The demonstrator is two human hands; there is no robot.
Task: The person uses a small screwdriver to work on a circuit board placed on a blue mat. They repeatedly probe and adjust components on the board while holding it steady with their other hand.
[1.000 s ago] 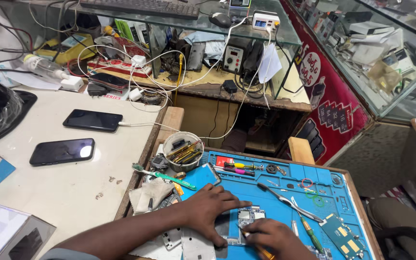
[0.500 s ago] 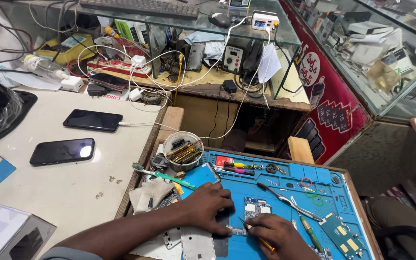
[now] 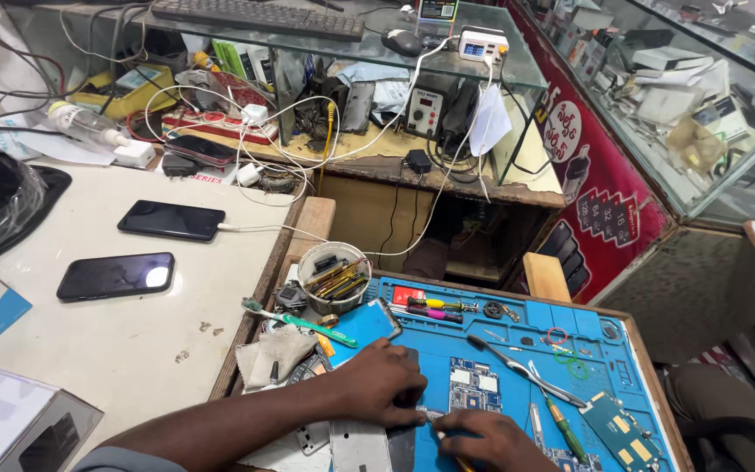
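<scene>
You are working low on the blue repair mat (image 3: 517,367), and everything here is placed from that mat. Your left hand (image 3: 382,385) is lying palm down at the mat's near left edge, fingers curled and pressing on a dark, flat phone part (image 3: 405,411) that is half hidden under it; a bare metal phone frame (image 3: 358,446) is lying just beside your wrist, partly off the mat's left edge. Your right hand (image 3: 482,437) is sitting at the mat's near edge, closed around a thin tool with a yellow-orange handle (image 3: 463,463), its tip pointing toward the left hand's fingertips; I cannot tell what the tip is touching.

A small blue circuit board (image 3: 472,385) is resting on the mat, just beyond your right hand and apart from both hands. It is looking light, thin and stiff, and I judge it fragile: you are best taking it by its bare edges, never by the components or connectors. The part under your left hand is likely light and slippery too, so flat pressure suits it better than a pinch.

Tweezers (image 3: 522,371) and a green-handled screwdriver (image 3: 561,424) are lying on the mat's right half. A tool cup (image 3: 334,275) is standing at the mat's far left corner, and two dark phones (image 3: 115,275) are lying on the bench well to the left of the mat.
</scene>
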